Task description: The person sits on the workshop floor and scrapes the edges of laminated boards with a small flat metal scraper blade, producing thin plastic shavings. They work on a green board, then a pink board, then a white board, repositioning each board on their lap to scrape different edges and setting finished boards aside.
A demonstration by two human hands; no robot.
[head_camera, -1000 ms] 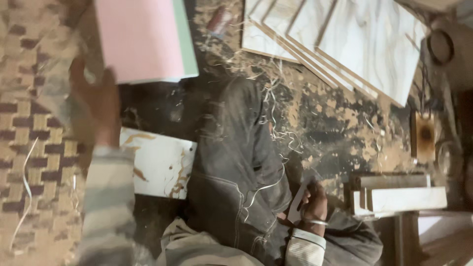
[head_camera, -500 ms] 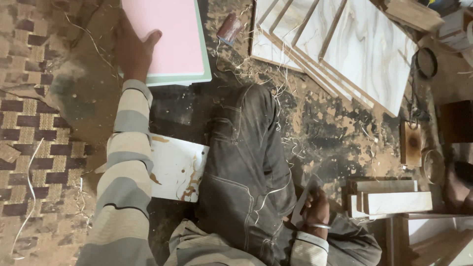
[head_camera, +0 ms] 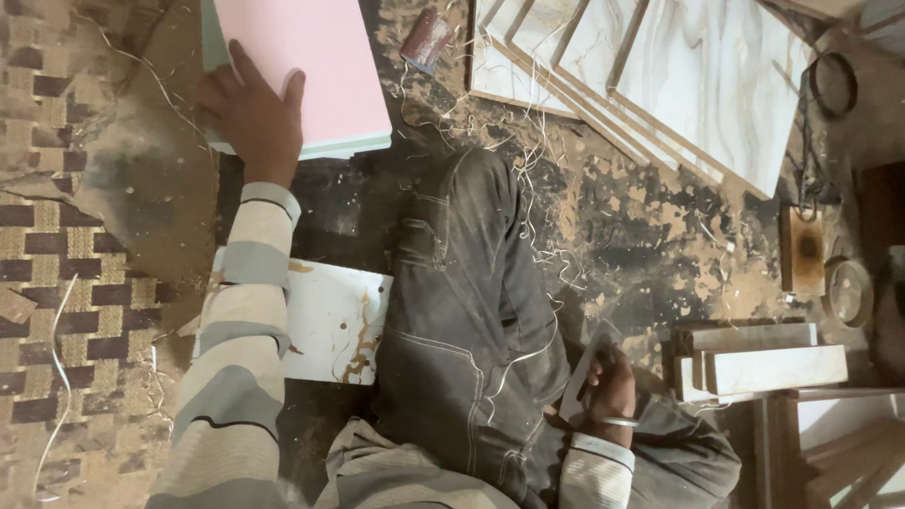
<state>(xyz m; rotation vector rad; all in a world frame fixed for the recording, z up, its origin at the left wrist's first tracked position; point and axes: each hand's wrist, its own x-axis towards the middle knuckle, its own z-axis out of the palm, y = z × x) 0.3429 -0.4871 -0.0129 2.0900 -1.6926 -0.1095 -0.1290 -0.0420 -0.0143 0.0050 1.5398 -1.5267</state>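
The person sits on a dusty workshop floor [head_camera: 660, 236] strewn with sawdust and curled wood shavings, one knee in dark grey trousers [head_camera: 471, 311] bent up in the middle of the view; every place below is given from that knee.

Up and to the left of the knee, the left hand [head_camera: 250, 118] lies flat, fingers spread, on the near corner of a smooth pink board [head_camera: 302, 66], which rests on a pale green board whose edge shows beneath it. The hand presses on the top face; its grip is open, not wrapped round the edge. The sleeve is striped cream and grey.

Down and to the right of the knee, the right hand [head_camera: 613, 391] is closed round a thin pale strip [head_camera: 580, 386], flat and narrow, held slanting beside the thigh.

Left of the knee, under the left forearm, lies a white panel with brown marbled streaks [head_camera: 335, 325]. Up and to the right lean several large marble-patterned panels [head_camera: 698, 75], edged and separated by thin wooden strips. A small reddish sanding block [head_camera: 426, 40] lies just above the knee. Far right sit a scorched wooden block [head_camera: 806, 250], a round shallow tin [head_camera: 848, 292] whose contents cannot be made out, and a dark ring [head_camera: 834, 85]. Lower right, stacked pale offcuts [head_camera: 764, 363]. At far left, a woven brown-and-cream mat [head_camera: 57, 283].
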